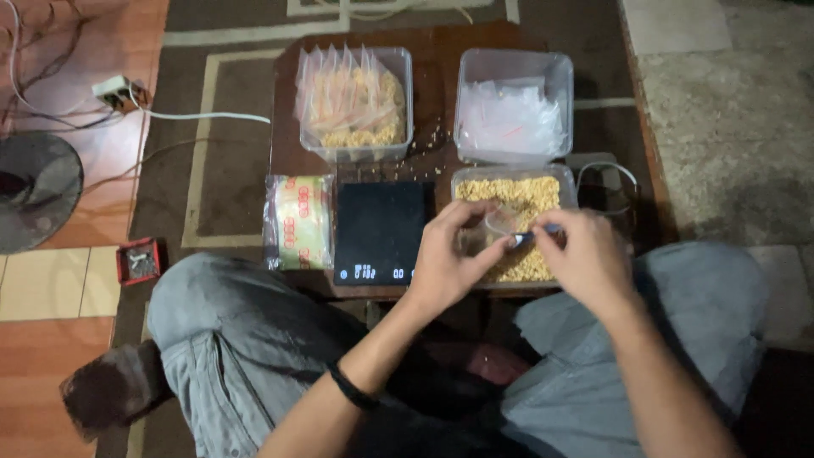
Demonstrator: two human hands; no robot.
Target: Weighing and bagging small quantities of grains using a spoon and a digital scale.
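My left hand [448, 259] pinches a small clear plastic bag [498, 224] over a clear tub of yellow grains [509, 192]. My right hand [583, 259] grips a small scoop with a blue handle [536, 235] at the bag's mouth. Just left of my left hand a black digital scale [379, 231] lies with its display lit. Both hands hover above the front half of the grain tub.
At the back, a clear tub [356, 106] holds filled bags of grain, and another tub [511, 108] holds empty bags. A wrapped roll of labels [298, 222] lies left of the scale. A fan [34, 191], a power strip [114, 89] and a small red box [138, 260] sit on the floor at left.
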